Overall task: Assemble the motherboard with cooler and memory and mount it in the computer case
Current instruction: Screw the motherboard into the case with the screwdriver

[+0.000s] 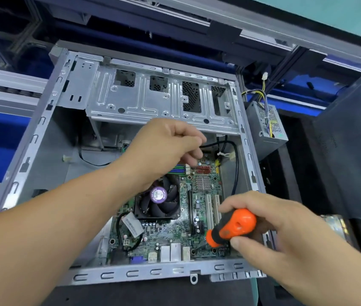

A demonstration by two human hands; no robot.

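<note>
My right hand (261,219) grips the screwdriver (230,228), tip angled down-left at the motherboard (170,230) corner; left hand (164,149) fingers pinch a cable (233,155) beyond.

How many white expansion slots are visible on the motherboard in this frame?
2. The left white slot and the right white slot stand side by side on the motherboard, right of the cooler fan. The right hand gripping the screwdriver covers their near ends and may hide more.

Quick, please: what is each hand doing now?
Left hand: pinches a black cable.
Right hand: grips the orange screwdriver.
</note>
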